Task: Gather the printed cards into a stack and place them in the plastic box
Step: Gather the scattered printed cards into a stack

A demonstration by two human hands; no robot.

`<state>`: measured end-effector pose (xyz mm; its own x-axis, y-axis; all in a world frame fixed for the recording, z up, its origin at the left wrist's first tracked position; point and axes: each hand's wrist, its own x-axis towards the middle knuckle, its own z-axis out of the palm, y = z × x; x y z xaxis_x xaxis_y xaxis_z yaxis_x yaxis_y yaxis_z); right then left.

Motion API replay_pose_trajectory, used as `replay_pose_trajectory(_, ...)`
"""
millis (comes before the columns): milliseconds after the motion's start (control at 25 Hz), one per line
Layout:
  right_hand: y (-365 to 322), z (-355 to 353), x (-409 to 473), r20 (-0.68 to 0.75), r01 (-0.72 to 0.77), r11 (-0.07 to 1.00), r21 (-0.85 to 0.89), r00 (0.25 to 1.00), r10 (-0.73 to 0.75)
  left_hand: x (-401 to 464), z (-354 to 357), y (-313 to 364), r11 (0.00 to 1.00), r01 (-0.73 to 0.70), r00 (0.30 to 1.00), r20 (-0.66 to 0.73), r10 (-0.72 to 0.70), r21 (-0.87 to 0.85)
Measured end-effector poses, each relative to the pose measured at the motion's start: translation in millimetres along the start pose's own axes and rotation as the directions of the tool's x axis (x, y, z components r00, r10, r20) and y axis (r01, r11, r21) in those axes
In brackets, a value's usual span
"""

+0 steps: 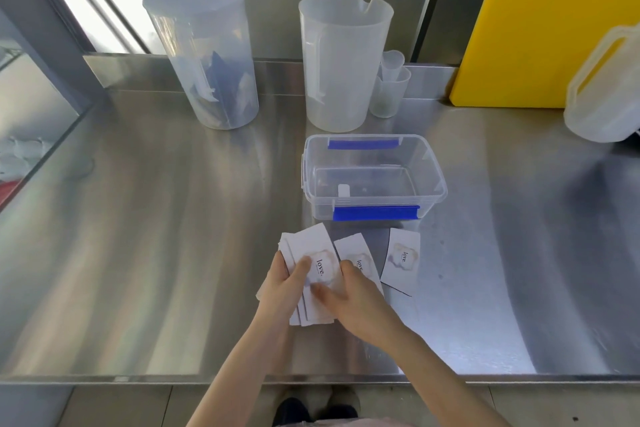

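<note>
My left hand (282, 282) grips a fanned stack of white printed cards (311, 246), each marked "love." on a pale blotch. My right hand (353, 291) rests across the stack's near half, its fingers also touching a second card (351, 248) lying flat just to the right. A third card (401, 258) lies alone further right on the steel counter. The clear plastic box (431, 165) with blue clips stands open directly behind the cards; only a small white piece lies on its floor.
Behind the box stand a lidded clear pitcher (202, 55), an open translucent jug (341, 59) and nested small cups (389, 87). A yellow cutting board (530, 28) leans at the back right beside a plastic jug (606, 87). The counter's front edge (138, 378) runs near my body.
</note>
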<state>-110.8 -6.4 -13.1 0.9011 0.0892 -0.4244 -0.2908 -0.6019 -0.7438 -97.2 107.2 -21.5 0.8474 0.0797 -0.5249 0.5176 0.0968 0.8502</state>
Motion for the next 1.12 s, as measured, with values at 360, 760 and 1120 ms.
replay_pose_trajectory(360, 39.8, -15.5, 59.7, -0.233, -0.213, 0.842, -0.495, 0.967, 0.107, 6.2, -22.6, -0.5, 0.999, 0.036, 0.999, 0.010, -0.035, -0.024)
replay_pose_trajectory(760, 34.6, -12.0, 56.0, -0.217, -0.137, 0.983, 0.125, 0.963, 0.162, 4.9, -29.2, 5.2, 0.999, 0.033, 0.999, 0.010, -0.033, -0.008)
replay_pose_trajectory(1120, 0.8, -9.9, 15.5, -0.190, 0.056, 0.956, 0.288, 0.982, 0.000, 7.3, -14.6, 5.5, 0.999, 0.013, 0.999, 0.033, -0.012, -0.031)
